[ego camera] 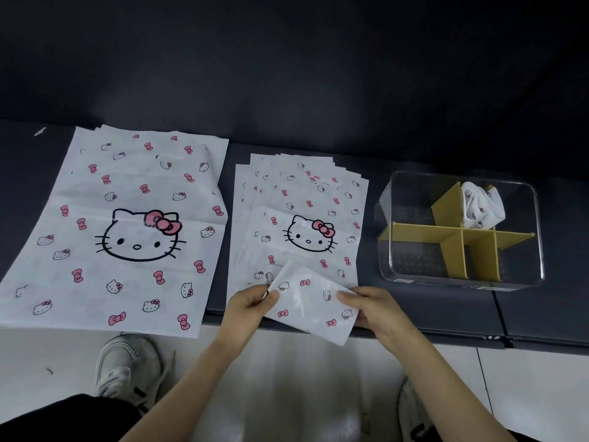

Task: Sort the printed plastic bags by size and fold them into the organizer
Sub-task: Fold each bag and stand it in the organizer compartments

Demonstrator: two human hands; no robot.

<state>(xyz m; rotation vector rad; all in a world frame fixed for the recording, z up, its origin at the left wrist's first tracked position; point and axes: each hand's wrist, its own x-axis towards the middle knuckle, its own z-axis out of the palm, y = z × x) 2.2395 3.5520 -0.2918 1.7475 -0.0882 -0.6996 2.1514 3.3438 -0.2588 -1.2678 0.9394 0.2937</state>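
A folded white bag (310, 301) printed with cats and pink bows is held at the dark surface's near edge. My left hand (250, 306) pinches its left end and my right hand (371, 309) grips its right end. It lies over the front of a stack of medium printed bags (298, 215). A stack of large printed bags (127, 224) lies flat to the left. The clear organizer (538, 250) with yellow dividers (452, 237) stands on the right; one folded bag (479, 204) sits in its far right compartment.
The dark padded surface (430, 304) runs along a dark wall. Its near edge drops to a pale floor, where a white shoe (127, 365) shows at lower left. A seam in the surface (500, 317) lies just right of the organizer.
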